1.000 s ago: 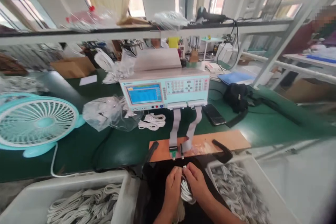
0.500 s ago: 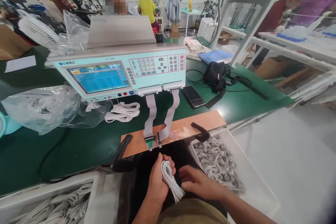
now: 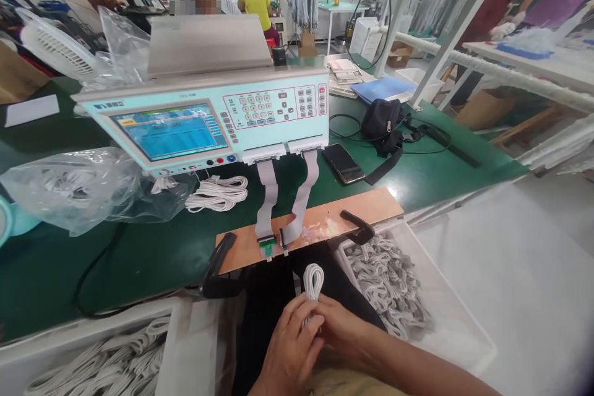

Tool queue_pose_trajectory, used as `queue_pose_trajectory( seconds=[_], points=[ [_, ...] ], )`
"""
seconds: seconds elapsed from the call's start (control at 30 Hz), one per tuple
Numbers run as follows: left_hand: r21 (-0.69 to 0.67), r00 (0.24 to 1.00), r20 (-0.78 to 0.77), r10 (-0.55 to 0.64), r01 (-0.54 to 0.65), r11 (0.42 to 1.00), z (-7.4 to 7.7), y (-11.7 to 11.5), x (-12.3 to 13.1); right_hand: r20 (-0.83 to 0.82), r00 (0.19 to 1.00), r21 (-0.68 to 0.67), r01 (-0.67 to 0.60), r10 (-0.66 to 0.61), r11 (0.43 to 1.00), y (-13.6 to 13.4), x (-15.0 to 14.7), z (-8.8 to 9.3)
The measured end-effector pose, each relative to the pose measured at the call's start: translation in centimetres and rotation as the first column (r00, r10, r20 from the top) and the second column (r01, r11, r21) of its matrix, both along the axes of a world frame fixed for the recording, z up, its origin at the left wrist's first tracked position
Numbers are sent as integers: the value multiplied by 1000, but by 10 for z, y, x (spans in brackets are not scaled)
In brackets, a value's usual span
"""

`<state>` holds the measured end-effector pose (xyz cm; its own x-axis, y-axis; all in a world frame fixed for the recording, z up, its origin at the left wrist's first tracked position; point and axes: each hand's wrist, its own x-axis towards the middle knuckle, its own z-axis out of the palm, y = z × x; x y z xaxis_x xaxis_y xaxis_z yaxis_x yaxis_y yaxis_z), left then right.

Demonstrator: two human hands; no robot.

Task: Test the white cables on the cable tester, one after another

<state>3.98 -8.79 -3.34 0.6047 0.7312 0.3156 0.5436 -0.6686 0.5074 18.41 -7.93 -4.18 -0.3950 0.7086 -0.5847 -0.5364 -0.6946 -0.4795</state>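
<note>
While the left hand (image 3: 291, 339) and right hand (image 3: 342, 323) close together around a coiled white cord (image 3: 314, 281), its loop pokes out ahead of the fingers. The coiling looks done; the cord's ends are hidden, so what is left cannot be told. Ahead, apart from the hands, flat cables (image 3: 266, 201) reach a board (image 3: 385, 202); beyond stands a machine (image 3: 278, 127). Rightward sits a bin (image 3: 457, 315) of cords (image 3: 387, 281).

I count two bare hands, my left hand (image 3: 292, 343) and my right hand (image 3: 341, 320); one looped bundle of white cable (image 3: 314, 279) in them; one pale-blue-fronted metal tester (image 3: 273, 127); two flat grey ribbon cables (image 3: 268, 201); one orange-brown flat board (image 3: 383, 203); two black clamps (image 3: 357, 229); two white rectangular bins (image 3: 457, 306); one black smartphone (image 3: 344, 164); one black fabric pouch (image 3: 378, 120).
</note>
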Motion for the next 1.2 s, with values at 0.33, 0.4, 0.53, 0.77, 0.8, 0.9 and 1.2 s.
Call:
queue_pose_trajectory(
  seconds=[0.33, 0.4, 0.53, 0.77, 0.8, 0.9, 1.2],
  points=[
    [-42, 995, -26, 92, -93, 995, -4, 3, 8, -49, 999, -55, -1, -1, 998, -1, 0, -9],
    [-89, 990, 1, 140, -139, 986, -4, 2, 10, -31, 999, -13, 11, -12, 1000, 1, 1, -10],
    [-298, 968, 106, 226, -185, 936, 4, 2, 11, 210, 978, 205, -37, -7, 978, 5, 5, -4],
    [-731, 804, 333, 493, -111, 673, 9, 11, 8, 839, 527, 431, -488, -137, 759, 4, 21, 4],
    [-773, 755, 358, 549, -91, 628, 7, 12, 7, 871, 437, 449, -519, -226, 727, 4, 23, 6],
    [-864, 617, 372, 694, -42, 501, 2, 12, 5, 835, 361, 545, -652, -416, 527, 6, 24, 13],
    [-896, 455, 347, 820, -97, 433, -5, 5, 5, 862, 345, 397, -915, -370, 72, 11, 5, 18]
  ],
)
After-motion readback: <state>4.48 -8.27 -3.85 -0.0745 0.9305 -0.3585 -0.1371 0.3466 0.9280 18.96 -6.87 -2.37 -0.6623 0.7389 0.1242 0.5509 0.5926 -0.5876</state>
